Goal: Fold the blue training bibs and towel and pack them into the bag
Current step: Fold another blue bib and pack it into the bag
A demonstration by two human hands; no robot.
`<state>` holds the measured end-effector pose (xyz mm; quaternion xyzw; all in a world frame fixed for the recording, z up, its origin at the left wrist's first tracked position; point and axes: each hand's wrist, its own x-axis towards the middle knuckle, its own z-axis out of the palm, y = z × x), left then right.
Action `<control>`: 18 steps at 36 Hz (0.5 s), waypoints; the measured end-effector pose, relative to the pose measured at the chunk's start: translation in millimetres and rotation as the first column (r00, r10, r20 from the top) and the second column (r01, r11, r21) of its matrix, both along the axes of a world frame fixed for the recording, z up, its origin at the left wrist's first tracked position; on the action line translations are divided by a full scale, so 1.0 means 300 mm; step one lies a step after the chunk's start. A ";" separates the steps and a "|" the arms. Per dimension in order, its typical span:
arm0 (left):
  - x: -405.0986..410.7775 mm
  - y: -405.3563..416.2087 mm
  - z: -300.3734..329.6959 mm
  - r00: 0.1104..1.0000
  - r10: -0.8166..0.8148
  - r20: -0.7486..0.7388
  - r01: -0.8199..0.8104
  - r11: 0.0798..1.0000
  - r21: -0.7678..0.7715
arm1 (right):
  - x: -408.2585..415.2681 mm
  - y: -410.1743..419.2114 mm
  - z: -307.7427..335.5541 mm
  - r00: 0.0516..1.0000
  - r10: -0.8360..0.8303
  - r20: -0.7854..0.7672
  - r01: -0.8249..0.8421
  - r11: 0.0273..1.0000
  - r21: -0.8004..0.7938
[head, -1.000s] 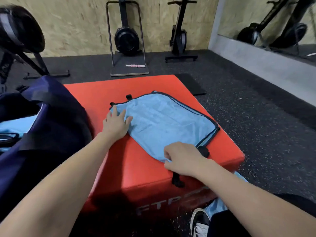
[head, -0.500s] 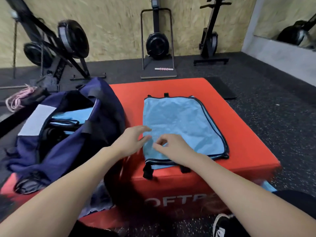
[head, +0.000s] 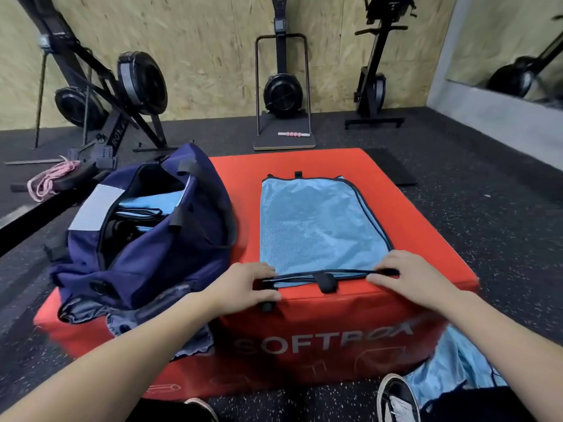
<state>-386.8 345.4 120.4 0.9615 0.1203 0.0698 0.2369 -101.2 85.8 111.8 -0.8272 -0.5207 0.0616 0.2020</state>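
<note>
The red soft box (head: 380, 239) carries all. Left of the fingers sits the open navy bag (head: 158, 239), blue cloth inside. Beyond them lies the folded blue bib (head: 320, 226). Left hand (head: 243, 286) and right hand (head: 408, 275) pinch its near edge.

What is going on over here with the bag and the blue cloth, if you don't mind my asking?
A person is folding a blue training bib that lies flat on a red soft box. The left hand and the right hand each grip a near corner of it at the box's front edge. Beside it, the navy bag sits open with blue fabric already inside. More blue cloth lies on the floor near a shoe.
</note>
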 end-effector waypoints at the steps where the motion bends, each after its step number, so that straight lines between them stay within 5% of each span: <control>1: -0.007 -0.005 0.002 1.000 -0.009 -0.015 0.009 1.000 -0.007 | 0.000 -0.009 0.000 1.000 0.003 -0.008 -0.003 1.000 -0.013; 8: -0.043 -0.027 -0.011 1.000 0.006 -0.017 -0.006 0.999 0.039 | 0.004 -0.052 -0.010 0.998 0.051 -0.040 -0.053 0.997 -0.053; 18: -0.037 -0.081 -0.005 0.972 0.227 0.064 -0.232 0.969 0.087 | -0.022 -0.060 -0.020 0.996 0.085 0.008 -0.084 0.995 -0.051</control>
